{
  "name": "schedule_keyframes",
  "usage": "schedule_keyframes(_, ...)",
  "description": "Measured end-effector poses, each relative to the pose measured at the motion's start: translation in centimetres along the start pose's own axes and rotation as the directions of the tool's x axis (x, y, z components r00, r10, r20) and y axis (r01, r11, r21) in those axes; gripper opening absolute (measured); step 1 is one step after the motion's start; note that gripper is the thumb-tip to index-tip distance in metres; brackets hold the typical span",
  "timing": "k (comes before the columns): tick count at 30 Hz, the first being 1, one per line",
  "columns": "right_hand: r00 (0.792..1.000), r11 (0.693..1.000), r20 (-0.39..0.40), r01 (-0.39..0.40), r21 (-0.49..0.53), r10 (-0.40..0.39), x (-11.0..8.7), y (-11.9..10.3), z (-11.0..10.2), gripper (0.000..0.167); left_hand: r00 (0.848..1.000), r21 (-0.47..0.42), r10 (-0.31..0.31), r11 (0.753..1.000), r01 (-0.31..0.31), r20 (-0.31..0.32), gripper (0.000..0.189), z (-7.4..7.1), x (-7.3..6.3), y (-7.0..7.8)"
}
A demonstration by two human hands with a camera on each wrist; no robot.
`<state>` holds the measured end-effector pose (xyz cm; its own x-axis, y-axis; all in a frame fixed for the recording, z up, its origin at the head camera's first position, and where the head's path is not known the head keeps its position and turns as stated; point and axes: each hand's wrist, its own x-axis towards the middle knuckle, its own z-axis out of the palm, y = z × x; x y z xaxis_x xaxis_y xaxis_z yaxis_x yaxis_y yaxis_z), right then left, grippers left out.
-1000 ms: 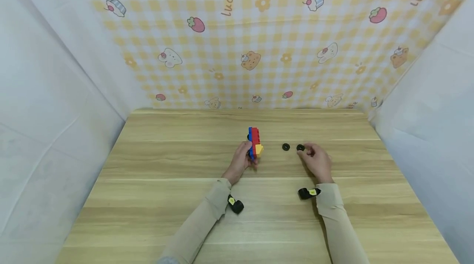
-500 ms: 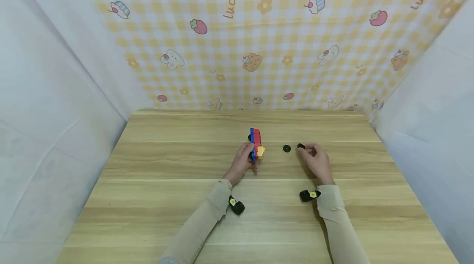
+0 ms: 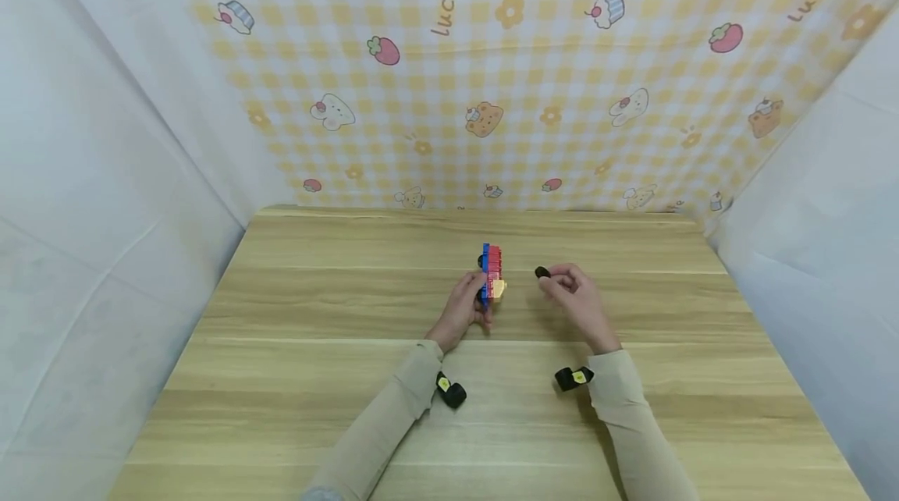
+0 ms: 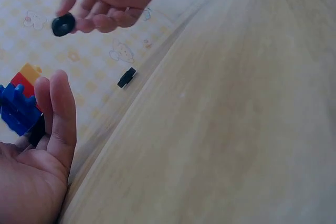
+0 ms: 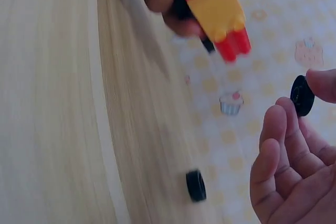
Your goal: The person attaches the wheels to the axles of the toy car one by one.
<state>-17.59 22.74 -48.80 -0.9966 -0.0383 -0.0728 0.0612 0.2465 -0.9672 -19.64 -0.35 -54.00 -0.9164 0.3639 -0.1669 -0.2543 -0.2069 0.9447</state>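
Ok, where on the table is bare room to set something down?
Bare table: from left sleeve to left edge, and right sleeve to right edge. Crowded: around the left hand gripping the brick toy and the right hand pinching a black ring, a loose ring nearby.

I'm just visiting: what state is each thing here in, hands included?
Toy vehicle: held tipped on its side, mounted wheels facing left.
Left hand: grips the toy vehicle.
Right hand: pinches one black wheel.
Pinched black wheel: lifted off the table.
Loose black wheel: lying flat on the table.
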Motion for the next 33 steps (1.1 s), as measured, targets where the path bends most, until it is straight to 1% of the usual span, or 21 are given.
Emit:
schedule_keyframes(3,0.999,0.998,0.046,0.014,0.060,-0.017,-0.3,-0.7,1.4,0.040,1.000,0.006,-0.009,1.000,0.008,0.021,0.047,0.0,-0.1,0.0)
schedule_keyframes(6,0.997,0.993,0.076,-0.007,0.121,-0.002,-0.4,-1.2,2.6,0.036,0.999,0.003,-0.015,1.000,0.015,0.036,0.049,0.1,-0.2,-0.1)
schedule_keyframes(9,0.995,0.987,0.099,-0.030,0.159,0.014,-0.5,-1.3,3.5,0.033,0.999,-0.013,-0.015,1.000,0.015,0.042,0.048,0.2,-0.1,-0.2)
schedule_keyframes(13,0.992,0.982,0.128,-0.043,0.183,0.020,-0.5,-1.4,4.3,0.032,0.999,-0.025,-0.014,1.000,0.015,0.051,0.044,0.2,0.0,-0.3)
schedule_keyframes(17,0.988,0.986,0.152,-0.050,0.160,0.025,-0.4,-1.7,4.6,0.035,0.999,-0.012,-0.016,1.000,0.017,0.048,0.039,0.2,0.0,-0.1)
schedule_keyframes(20,0.985,0.989,0.164,-0.068,0.130,0.046,-0.3,-1.9,4.8,0.038,0.999,0.001,-0.026,1.000,0.026,0.042,0.038,0.2,0.0,0.1)
schedule_keyframes(24,0.983,0.992,0.169,-0.087,0.094,0.070,0.2,-2.2,5.1,0.034,0.999,-0.010,-0.031,0.999,0.032,0.038,0.038,0.1,0.1,0.1)
schedule_keyframes(27,0.983,0.995,0.172,-0.079,0.063,0.067,0.6,-2.3,5.4,0.031,0.999,-0.024,-0.022,0.999,0.023,0.041,0.039,0.1,0.2,0.1)
schedule_keyframes(33,0.979,0.999,0.200,-0.037,-0.011,0.039,0.9,-2.2,6.1,0.029,0.999,-0.033,-0.011,0.999,0.012,0.043,0.041,0.0,0.3,0.1)
